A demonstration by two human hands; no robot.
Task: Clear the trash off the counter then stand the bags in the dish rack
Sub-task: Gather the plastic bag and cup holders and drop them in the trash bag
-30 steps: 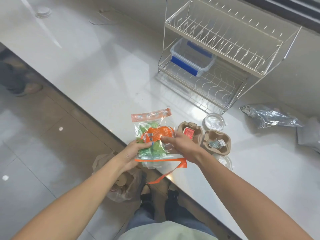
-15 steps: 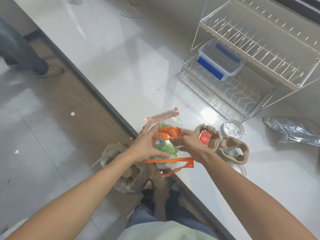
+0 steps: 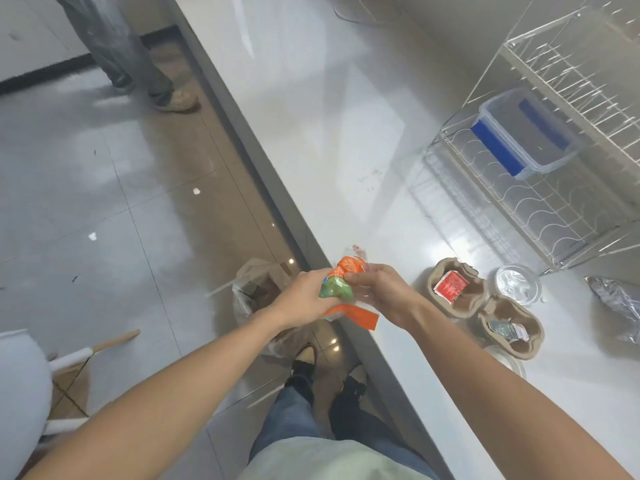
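Observation:
An orange and green plastic snack wrapper is crumpled between both my hands at the counter's front edge. My left hand grips its left side and my right hand pinches its right side. An orange strip of it hangs below my hands. A thin plastic trash bag hangs below the counter edge, just left of my hands. The wire dish rack stands at the back right of the white counter. A crumpled silver foil bag lies at the right edge.
A brown cardboard cup holder with a red sauce packet and other small packets sits right of my hands. A clear plastic lid lies behind it. A clear container with blue clips rests in the rack. Another person's legs stand at the far left.
The wrapper was flat and spread in my hands; now it is squeezed into a small wad. My head has turned left, so more floor shows.

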